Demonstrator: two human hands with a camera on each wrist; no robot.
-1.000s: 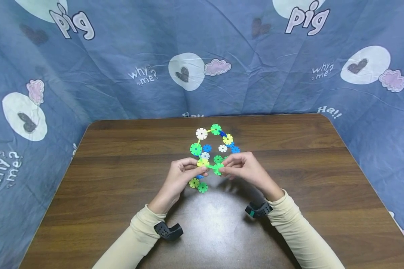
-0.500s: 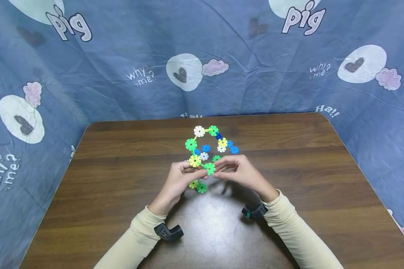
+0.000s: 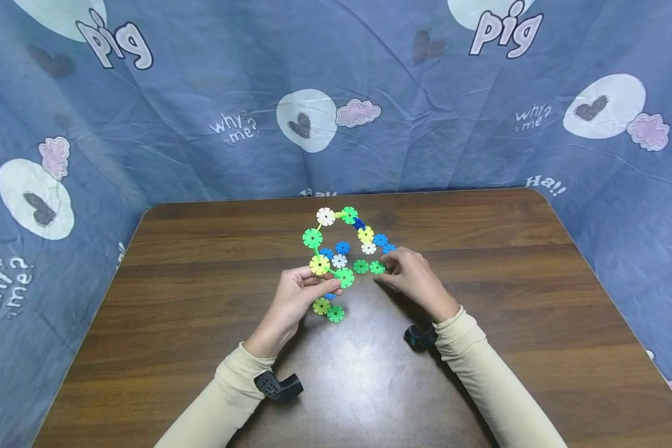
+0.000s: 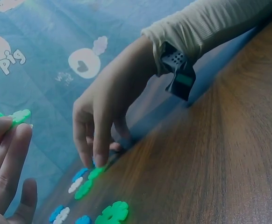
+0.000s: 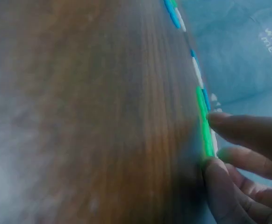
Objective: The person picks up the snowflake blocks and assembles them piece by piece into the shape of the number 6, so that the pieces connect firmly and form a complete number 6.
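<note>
My left hand [image 3: 297, 297] pinches the near end of a chain of interlocking snowflake discs, at a green disc [image 3: 344, 277] beside a yellow disc [image 3: 320, 264]. The chain arches away over the table through green and white discs to a yellow disc [image 3: 366, 234] at its other end. My right hand [image 3: 417, 280] is down at the tabletop, its fingertips touching the edge of a loose green disc [image 3: 378, 267]. Thumb and forefinger stand apart at this disc in the right wrist view. Another green disc [image 3: 361, 266] lies just left of it.
Loose blue and white discs lie behind the hands, among them a white disc [image 3: 339, 261] and a blue disc [image 3: 343, 247]. Below the left hand lie a yellow-green disc [image 3: 321, 305] and a green disc [image 3: 335, 313]. A printed blue cloth [image 3: 201, 155] hangs behind the wooden table [image 3: 515, 267].
My right hand has let go of the chain's green disc and moved right and down to a loose green disc. The left hand keeps its hold; the chain has shifted slightly left.
</note>
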